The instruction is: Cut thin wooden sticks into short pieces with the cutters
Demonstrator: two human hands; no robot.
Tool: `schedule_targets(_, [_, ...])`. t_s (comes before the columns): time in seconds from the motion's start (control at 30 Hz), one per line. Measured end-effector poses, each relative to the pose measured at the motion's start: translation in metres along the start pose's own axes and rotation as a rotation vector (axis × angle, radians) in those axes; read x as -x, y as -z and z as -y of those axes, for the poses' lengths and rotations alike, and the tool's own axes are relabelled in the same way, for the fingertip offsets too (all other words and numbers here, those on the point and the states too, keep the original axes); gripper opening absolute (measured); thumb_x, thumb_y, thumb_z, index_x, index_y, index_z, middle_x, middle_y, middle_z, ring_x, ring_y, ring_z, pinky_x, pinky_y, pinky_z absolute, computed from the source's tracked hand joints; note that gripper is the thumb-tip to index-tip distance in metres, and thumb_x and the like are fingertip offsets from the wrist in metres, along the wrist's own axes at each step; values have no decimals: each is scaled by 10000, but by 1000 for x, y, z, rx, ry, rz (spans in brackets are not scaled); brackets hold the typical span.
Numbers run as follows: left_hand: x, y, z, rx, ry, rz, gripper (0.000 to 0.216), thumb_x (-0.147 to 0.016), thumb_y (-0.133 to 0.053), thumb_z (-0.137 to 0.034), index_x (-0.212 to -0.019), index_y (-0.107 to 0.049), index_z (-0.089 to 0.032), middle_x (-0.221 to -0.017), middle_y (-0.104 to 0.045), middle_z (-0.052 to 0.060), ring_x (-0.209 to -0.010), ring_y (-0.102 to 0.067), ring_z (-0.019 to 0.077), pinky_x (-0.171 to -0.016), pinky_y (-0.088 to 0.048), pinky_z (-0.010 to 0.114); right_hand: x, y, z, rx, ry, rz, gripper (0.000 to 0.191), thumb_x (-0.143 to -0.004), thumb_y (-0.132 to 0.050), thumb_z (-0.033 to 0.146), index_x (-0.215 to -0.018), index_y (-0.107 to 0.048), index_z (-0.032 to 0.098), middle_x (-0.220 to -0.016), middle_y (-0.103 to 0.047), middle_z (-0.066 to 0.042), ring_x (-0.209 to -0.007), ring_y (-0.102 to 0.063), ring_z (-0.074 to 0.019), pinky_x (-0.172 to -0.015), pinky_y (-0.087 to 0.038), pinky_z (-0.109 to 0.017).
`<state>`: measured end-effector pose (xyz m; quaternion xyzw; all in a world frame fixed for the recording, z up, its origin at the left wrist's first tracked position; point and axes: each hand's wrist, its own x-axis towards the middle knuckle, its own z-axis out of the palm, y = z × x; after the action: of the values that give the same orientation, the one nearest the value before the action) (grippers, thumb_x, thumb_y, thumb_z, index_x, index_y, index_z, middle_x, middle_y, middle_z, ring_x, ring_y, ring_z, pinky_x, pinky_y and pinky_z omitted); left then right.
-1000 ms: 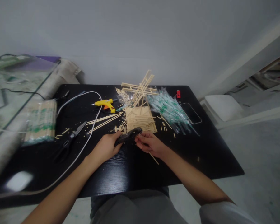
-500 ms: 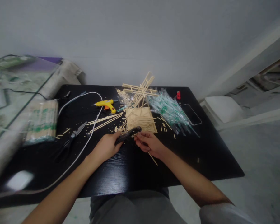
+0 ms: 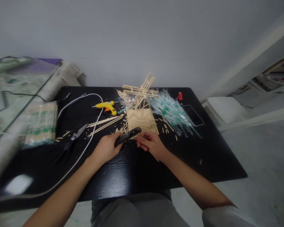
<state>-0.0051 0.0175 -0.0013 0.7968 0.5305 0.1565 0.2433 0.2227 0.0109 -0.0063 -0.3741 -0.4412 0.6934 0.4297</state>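
Note:
My left hand (image 3: 107, 146) is closed around a dark, long-handled tool (image 3: 127, 136) that looks like pliers or a cutter; its exact kind is unclear. The tool's head points right, over the front edge of a square stick-built base (image 3: 143, 113). Just right of that head, my right hand (image 3: 151, 143) pinches a thin wooden stick (image 3: 157, 160), whose tail shows below the palm. The fingers hide most of the stick. Several loose sticks lie across the base, and a windmill-like cross of sticks (image 3: 144, 91) rises behind it.
On the black table (image 3: 115, 179) lie scissors (image 3: 73, 137), a yellow glue gun (image 3: 106, 106), a white cable (image 3: 84, 151) and stick offcuts. Packed sticks (image 3: 41, 123) are at left. Green-white plastic wrappers (image 3: 172, 110), a phone (image 3: 193, 115) and a small red object (image 3: 180, 96) are at right.
The dark tool has shifted slightly left. Less of the stick's tail shows below my right hand. The camera view has moved slightly.

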Motion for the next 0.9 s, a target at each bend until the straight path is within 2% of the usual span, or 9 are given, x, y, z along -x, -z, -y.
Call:
schedule_targets(0.3, [0,1,1,67,-77,-22,99,-898,-539,-223,-947,-621,-200,-851,-699,56,-775,-668,215,-733,-475,305,2,2,2,-107,-102,128,317,-842,-767,441,-814,-684,136,-607,-604,25,-412,-341,-24,-400,-183,-196])
schedule_targets(0.43, [0,3,1,93,-98,-31,153,-894,-546,-206,-1011,-645,-200,-886,-710,60,-811,-676,215,-768,-492,307,2,1,4,-116,-104,137,332,-840,-766,454,-817,-688,132,-595,-594,28,-405,-328,-23,-400,-176,-201])
schedule_targets(0.9, [0,2,0,96,-97,-13,176,-886,-552,-186,-1039,-639,-195,-916,-701,66,-842,-673,222,-794,-510,332,0,5,-3,-102,-112,169,358,-869,-729,484,-837,-685,130,-589,-563,35,-404,-309,-27,-402,-164,-206])
